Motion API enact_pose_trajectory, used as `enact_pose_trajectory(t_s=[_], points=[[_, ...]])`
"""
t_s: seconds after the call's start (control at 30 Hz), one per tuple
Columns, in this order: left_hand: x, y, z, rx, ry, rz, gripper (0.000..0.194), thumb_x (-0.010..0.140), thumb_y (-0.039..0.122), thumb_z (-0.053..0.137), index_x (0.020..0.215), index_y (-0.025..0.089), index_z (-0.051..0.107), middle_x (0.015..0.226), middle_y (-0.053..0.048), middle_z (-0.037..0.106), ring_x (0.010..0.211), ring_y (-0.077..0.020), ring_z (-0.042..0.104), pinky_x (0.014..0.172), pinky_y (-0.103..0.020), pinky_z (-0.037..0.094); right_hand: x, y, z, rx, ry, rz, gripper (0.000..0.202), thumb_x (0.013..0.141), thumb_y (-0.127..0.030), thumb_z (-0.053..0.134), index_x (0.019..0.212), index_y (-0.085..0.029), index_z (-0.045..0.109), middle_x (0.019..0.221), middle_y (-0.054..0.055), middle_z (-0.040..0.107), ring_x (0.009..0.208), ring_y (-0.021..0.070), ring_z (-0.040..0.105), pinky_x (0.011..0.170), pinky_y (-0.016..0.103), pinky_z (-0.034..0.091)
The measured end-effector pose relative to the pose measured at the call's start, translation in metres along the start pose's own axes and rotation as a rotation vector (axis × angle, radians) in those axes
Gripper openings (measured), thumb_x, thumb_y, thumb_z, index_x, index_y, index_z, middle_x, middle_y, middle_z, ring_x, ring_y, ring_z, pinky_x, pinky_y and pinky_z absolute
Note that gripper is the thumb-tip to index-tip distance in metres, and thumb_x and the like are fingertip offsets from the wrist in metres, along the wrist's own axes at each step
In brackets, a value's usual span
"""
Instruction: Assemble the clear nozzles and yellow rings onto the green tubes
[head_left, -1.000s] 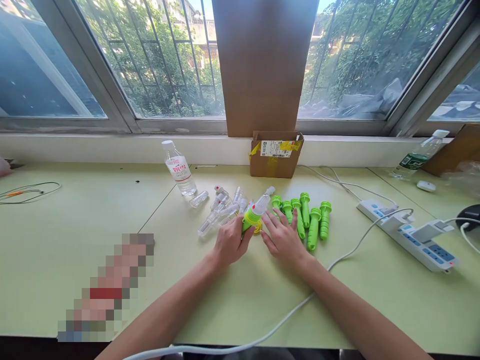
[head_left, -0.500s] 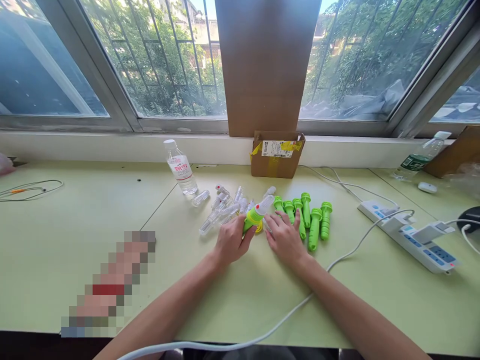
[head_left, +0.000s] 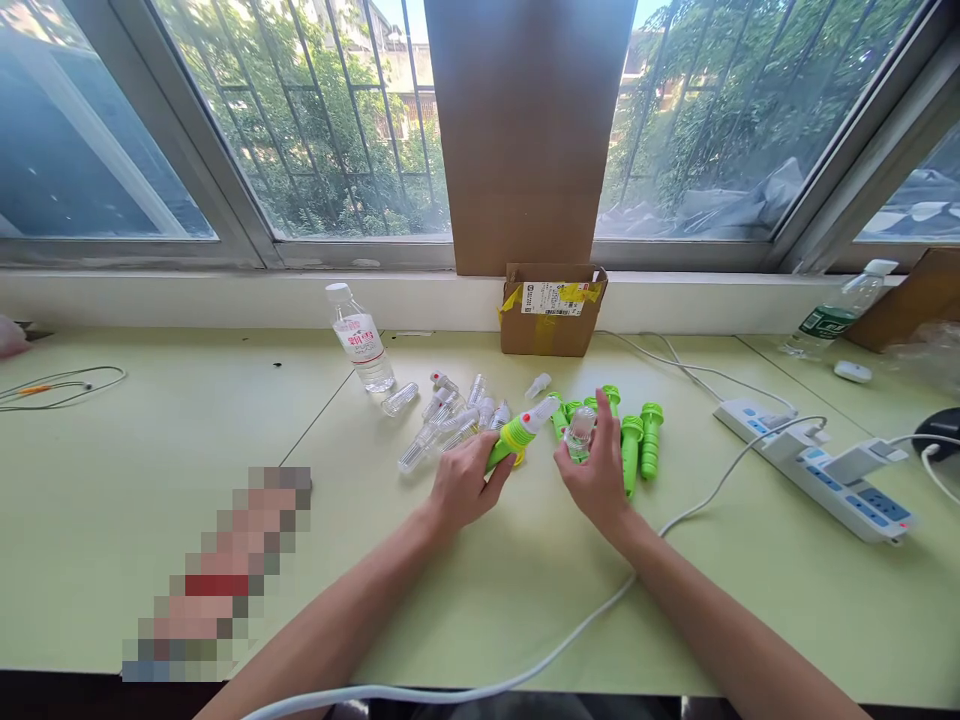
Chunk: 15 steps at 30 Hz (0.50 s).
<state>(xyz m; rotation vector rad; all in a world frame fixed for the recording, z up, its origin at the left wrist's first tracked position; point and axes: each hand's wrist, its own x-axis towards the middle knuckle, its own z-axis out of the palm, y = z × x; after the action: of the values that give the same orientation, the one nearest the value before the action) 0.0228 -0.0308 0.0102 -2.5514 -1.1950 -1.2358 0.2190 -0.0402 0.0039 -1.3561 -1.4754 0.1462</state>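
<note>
My left hand [head_left: 466,484] is closed around a green tube [head_left: 516,434] with a clear, red-dotted tip pointing up and right. A clear plastic piece [head_left: 580,432] is held between the thumb and fingers of my right hand [head_left: 600,482]. Just beyond and beside that hand lie several green tubes [head_left: 651,442]. To the left of the held tube is a pile of clear plastic parts [head_left: 427,440], some with red dots. One small clear nozzle [head_left: 538,385] lies apart, behind the held tube. A bit of a yellow ring [head_left: 519,459] shows beside my left hand.
A water bottle [head_left: 361,340] and a cardboard box [head_left: 553,315] stand at the back. On the right are a white power strip [head_left: 814,470], another bottle [head_left: 836,312] and cables. A white cable [head_left: 555,655] crosses the table's front under my right forearm. A pixelated patch covers the left front.
My right hand has risen and moved right, and now grips a clear plastic piece. The green tube in my left hand has tilted further right.
</note>
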Motion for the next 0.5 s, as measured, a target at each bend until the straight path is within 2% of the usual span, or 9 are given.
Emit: enact_pose_trajectory(t_s=[0.13, 0.3, 0.5], points=[[-0.001, -0.003, 0.001, 0.022, -0.024, 0.003, 0.016, 0.090, 0.032, 0.048, 0.099, 0.019, 0.051, 0.070, -0.001, 0.061, 0.057, -0.0141, 0.057, 0.051, -0.025, 0.037, 0.003, 0.002, -0.002, 0.259, 0.064, 0.103, 0.060, 0.080, -0.031, 0.063, 0.133, -0.024, 0.035, 0.109, 0.009, 0.053, 0.081, 0.0185, 0.061, 0.075, 0.038, 0.055], [-0.001, -0.006, 0.002, 0.017, -0.086, 0.008, 0.015, 0.090, 0.032, 0.048, 0.098, 0.020, 0.053, 0.073, -0.002, 0.065, 0.061, -0.0147, 0.060, 0.053, -0.025, 0.040, 0.010, 0.008, -0.004, 0.417, 0.266, 0.261, 0.061, 0.082, -0.039, 0.064, 0.130, -0.022, 0.030, 0.098, 0.006, 0.060, 0.085, 0.0187, 0.063, 0.079, 0.037, 0.054], [-0.001, -0.007, 0.004, 0.063, -0.151, 0.024, 0.015, 0.089, 0.032, 0.050, 0.096, 0.020, 0.057, 0.077, -0.004, 0.068, 0.068, -0.0180, 0.064, 0.058, -0.028, 0.043, 0.014, 0.007, -0.010, 0.562, 0.266, 0.258, 0.059, 0.090, -0.041, 0.055, 0.137, -0.023, 0.024, 0.097, 0.007, 0.060, 0.083, 0.0188, 0.066, 0.082, 0.040, 0.053]])
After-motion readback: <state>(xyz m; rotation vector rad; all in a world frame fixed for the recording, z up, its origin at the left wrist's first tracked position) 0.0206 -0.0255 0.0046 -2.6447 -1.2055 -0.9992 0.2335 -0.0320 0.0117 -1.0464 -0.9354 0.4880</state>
